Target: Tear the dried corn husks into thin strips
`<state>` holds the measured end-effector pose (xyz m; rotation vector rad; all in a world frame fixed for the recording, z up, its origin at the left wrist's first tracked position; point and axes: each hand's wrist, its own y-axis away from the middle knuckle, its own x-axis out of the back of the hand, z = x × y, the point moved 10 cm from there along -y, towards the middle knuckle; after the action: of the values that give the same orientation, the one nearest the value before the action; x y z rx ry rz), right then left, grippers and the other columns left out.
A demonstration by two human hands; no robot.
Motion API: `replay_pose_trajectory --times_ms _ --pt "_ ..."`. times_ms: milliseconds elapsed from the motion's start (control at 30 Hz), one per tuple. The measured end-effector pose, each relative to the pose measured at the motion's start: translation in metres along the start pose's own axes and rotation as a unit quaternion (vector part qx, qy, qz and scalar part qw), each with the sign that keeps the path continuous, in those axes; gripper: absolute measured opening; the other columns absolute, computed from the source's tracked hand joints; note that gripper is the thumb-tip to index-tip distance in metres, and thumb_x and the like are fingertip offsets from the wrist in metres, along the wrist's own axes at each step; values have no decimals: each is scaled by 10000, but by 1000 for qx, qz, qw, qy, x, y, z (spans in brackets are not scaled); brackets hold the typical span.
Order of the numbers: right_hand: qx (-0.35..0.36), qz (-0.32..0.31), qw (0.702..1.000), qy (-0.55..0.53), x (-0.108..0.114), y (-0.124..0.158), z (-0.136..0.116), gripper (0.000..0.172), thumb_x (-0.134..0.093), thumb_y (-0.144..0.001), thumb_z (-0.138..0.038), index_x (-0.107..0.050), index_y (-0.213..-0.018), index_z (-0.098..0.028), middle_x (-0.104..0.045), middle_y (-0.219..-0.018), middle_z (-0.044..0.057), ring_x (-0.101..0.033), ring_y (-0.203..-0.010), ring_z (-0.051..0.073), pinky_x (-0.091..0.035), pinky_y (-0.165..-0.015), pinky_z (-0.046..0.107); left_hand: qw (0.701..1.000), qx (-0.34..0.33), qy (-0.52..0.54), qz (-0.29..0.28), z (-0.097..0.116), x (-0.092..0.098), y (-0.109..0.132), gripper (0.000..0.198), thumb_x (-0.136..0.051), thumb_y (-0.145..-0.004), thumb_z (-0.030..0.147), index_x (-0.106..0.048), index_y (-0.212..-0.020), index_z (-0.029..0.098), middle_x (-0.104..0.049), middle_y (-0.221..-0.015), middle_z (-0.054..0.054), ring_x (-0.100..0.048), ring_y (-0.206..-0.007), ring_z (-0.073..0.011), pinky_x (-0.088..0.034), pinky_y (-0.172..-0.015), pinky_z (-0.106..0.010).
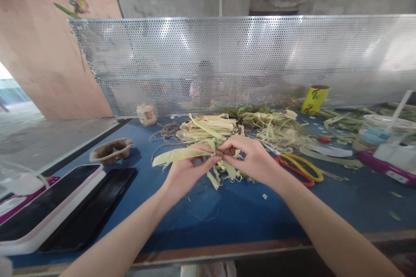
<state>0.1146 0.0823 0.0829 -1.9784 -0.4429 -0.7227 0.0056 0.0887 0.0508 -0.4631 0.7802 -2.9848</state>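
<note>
Pale green corn husk strips point(178, 156) are held up over the middle of the blue table. My left hand point(191, 166) pinches them from the left, thumb against fingers. Close beside it, my right hand point(250, 156) is closed on the same husk strips, its fingertips meeting those of the left. One wide strip sticks out to the left past my left hand, and another points up and away. Just what lies between the fingertips is hidden. Behind the hands lies a pile of yellowish husks point(211, 126), with curled husk scraps point(230, 171) showing below them.
Scissors point(302, 169) with red and yellow handles lie right of my right hand. Phones point(87, 207), a cardboard tray point(110, 150) and brown cord point(165, 133) are at left. Greener husks point(276, 125), a yellow tube point(314, 99) and a perforated metal screen point(195, 65) stand behind.
</note>
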Motion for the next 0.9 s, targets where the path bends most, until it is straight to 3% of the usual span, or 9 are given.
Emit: replay_pose_trajectory --times_ms 133,267,433,700,900 --pt "73 -4 989 132 -1 1 -13 132 -461 -826 -194 -542 -724 -167 -595 -745 48 -512 -783 159 -373 -757 303 996 -56 -52 39 5 8 1 115 -611 -687 284 -596 -728 177 -593 -765 -22 -555 -770 -150 -459 -732 -287" --pt "91 -44 977 185 -5 2 -17 178 -414 -857 -213 -542 -741 -170 -595 -735 38 -499 -755 151 -347 -735 303 995 -50 -70 54 4 11 0 118 -596 -698 294 -604 -728 181 -598 -760 -18 -552 -755 -143 -459 -703 -269" --pt "89 -60 979 174 -2 1 -18 183 -414 -853 -192 -547 -729 -171 -596 -735 38 -503 -749 150 -346 -729 299 998 13 -50 41 0 9 -1 143 -585 -702 318 -601 -717 176 -615 -743 -15 -568 -725 -143 -464 -685 -267" --pt "39 -34 991 126 2 0 -2 113 -478 -811 -212 -553 -735 -174 -570 -695 30 -500 -687 139 -389 -655 259 991 109 74 -18 -32 -4 0 401 -456 -763 485 -639 -703 134 -675 -814 -81 -598 -832 -204 -446 -782 -319" --pt "35 -48 991 117 -5 2 5 96 -491 -804 -216 -565 -758 -177 -590 -714 22 -511 -703 134 -387 -669 256 991 119 59 3 -22 -3 2 243 -616 -667 385 -619 -778 168 -681 -832 -33 -606 -830 -176 -463 -770 -287"
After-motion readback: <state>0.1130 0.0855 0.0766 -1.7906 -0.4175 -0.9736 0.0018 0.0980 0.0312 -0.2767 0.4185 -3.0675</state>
